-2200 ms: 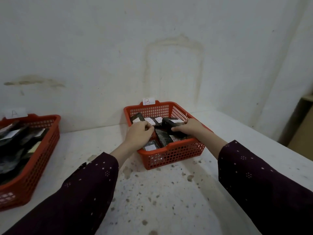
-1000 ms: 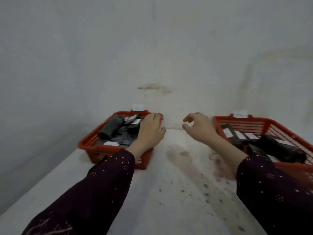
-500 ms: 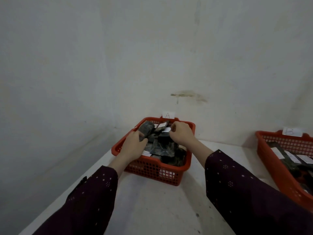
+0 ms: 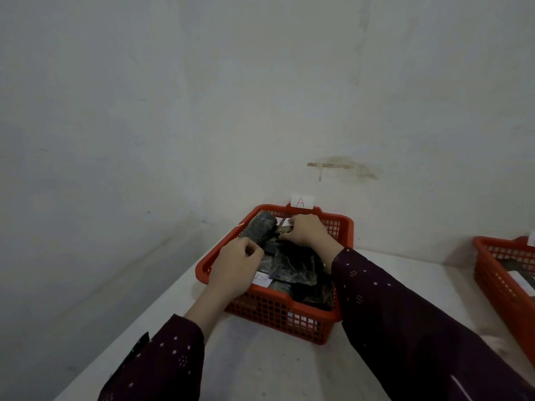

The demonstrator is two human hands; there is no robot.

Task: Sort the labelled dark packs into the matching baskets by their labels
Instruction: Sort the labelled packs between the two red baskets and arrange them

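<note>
The red basket (image 4: 278,312) with a paper label "A" (image 4: 301,202) on its back rim stands against the wall. It holds several dark packs (image 4: 292,269), some with white labels (image 4: 262,278). My left hand (image 4: 236,269) reaches in over the front left rim, its fingers curled on the near end of a grey rolled pack (image 4: 259,227). At the back of the basket my right hand (image 4: 308,233) pinches the edge of a dark pack beside a white label. A second red basket (image 4: 498,282) shows at the right edge with packs inside.
The baskets sit on a white, speckled table (image 4: 260,366) that runs along a plain wall. The table's left edge falls away just left of basket A. My dark dotted sleeves (image 4: 405,328) cover the near part of the table.
Both hands left basket B and moved left to basket A as my view turned left. Since half a second ago they stay among the packs there, the right hand a little further back.
</note>
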